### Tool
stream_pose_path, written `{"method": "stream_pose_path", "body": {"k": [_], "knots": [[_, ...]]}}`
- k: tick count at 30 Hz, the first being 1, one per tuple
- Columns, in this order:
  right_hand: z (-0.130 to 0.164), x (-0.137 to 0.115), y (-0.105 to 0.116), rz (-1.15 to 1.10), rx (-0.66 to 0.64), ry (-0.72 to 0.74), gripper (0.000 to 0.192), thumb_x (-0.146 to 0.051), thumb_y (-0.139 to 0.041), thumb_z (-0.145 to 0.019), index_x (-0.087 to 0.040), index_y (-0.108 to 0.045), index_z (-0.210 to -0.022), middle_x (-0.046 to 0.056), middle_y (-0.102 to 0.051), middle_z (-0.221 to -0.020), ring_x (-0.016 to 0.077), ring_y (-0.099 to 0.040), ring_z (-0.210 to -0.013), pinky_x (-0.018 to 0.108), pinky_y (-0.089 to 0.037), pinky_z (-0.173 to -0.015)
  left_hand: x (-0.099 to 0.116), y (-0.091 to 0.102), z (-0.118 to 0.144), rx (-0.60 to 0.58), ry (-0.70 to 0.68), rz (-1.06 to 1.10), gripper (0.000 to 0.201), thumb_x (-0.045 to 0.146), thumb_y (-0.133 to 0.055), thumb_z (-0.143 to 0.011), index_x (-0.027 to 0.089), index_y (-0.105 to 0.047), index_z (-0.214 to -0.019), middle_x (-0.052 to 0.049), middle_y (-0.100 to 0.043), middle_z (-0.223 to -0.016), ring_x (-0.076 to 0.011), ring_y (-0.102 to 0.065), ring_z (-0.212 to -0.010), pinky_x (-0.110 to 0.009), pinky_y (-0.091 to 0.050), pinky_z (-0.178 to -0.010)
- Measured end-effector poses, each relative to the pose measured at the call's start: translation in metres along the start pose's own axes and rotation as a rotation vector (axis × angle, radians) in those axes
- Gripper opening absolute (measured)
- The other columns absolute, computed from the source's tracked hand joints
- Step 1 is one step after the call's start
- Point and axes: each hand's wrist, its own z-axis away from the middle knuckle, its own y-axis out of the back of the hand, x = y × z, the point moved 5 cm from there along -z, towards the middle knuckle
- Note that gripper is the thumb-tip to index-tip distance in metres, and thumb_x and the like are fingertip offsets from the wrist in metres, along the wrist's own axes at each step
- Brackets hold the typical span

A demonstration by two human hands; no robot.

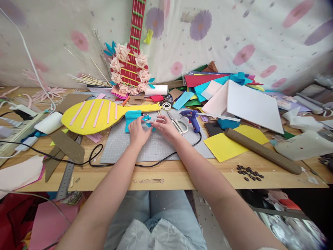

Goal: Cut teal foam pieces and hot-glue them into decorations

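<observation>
My left hand (138,132) and my right hand (167,127) meet above the grey cutting mat (119,146). Small pieces of blue paper (147,118) show between their fingertips, and both hands appear to pinch them. The fingers partly cover these pieces, so their exact shape is unclear. Beside my left hand, a blue paper sheet (130,119) lies on the mat. Scissors with white handles (180,125) rest just right of my right hand, next to a blue-purple hot glue gun (193,119). A yellow paddle-shaped cutout (91,116) with pink strips lies to the left.
A red paper guitar (131,66) with pink flowers leans at the back wall. Coloured paper sheets (208,81) and a white board (253,106) pile up behind on the right. The glue gun's black cord (156,163) crosses the mat. Black beads (249,173) lie near the front edge.
</observation>
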Motion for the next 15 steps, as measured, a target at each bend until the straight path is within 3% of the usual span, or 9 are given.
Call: {"method": "stream_pose_path", "body": {"k": [5,8,11,13,15], "knots": [[0.002,-0.007,-0.002,-0.219,-0.058,0.008,0.043,-0.021,-0.075,-0.057,-0.021,-0.044,-0.087,-0.001,-0.06,-0.079,0.0175,-0.064,-0.093,0.035,-0.047,-0.092,-0.011,-0.016,0.0,-0.102,0.291,0.632,0.029,0.026,-0.064,-0.067,0.014,-0.059,-0.093,-0.008,-0.066,-0.086,-0.018,-0.063,-0.076,-0.034,-0.051,-0.072],[0.001,-0.006,-0.002,-0.189,-0.082,0.032,0.044,-0.026,-0.074,-0.058,-0.022,-0.042,-0.088,0.0,-0.06,-0.082,0.0182,-0.062,-0.097,0.036,-0.046,-0.094,-0.012,-0.022,0.004,-0.134,0.456,0.823,0.017,0.025,-0.064,-0.066,0.014,-0.061,-0.079,-0.003,-0.066,-0.071,-0.0173,-0.064,-0.067,-0.034,-0.053,-0.068],[0.003,-0.013,0.003,0.074,-0.045,0.156,0.046,-0.03,-0.072,-0.06,-0.023,-0.041,-0.093,0.001,-0.056,-0.089,0.0182,-0.061,-0.095,0.039,-0.047,-0.092,-0.015,-0.021,0.006,-0.123,0.557,0.842,0.012,0.023,-0.065,-0.063,0.014,-0.062,-0.071,-0.002,-0.065,-0.063,-0.0175,-0.064,-0.06,-0.034,-0.053,-0.065],[0.009,-0.025,0.003,0.399,-0.036,0.337,0.049,-0.027,-0.071,-0.06,-0.023,-0.041,-0.099,0.003,-0.054,-0.097,0.0179,-0.059,-0.097,0.039,-0.046,-0.092,-0.017,-0.02,0.006,-0.15,0.594,0.793,0.009,0.021,-0.065,-0.061,0.014,-0.063,-0.066,-0.002,-0.063,-0.058,-0.0181,-0.064,-0.057,-0.034,-0.053,-0.062],[0.018,-0.034,-0.005,0.73,-0.113,0.518,0.052,-0.021,-0.067,-0.062,-0.023,-0.04,-0.106,0.006,-0.053,-0.104,0.0185,-0.055,-0.1,0.039,-0.046,-0.091,-0.019,-0.019,0.007,-0.2,0.605,0.709,0.006,0.018,-0.066,-0.059,0.014,-0.063,-0.062,-0.001,-0.062,-0.053,-0.018,-0.063,-0.054,-0.033,-0.052,-0.061]]}}
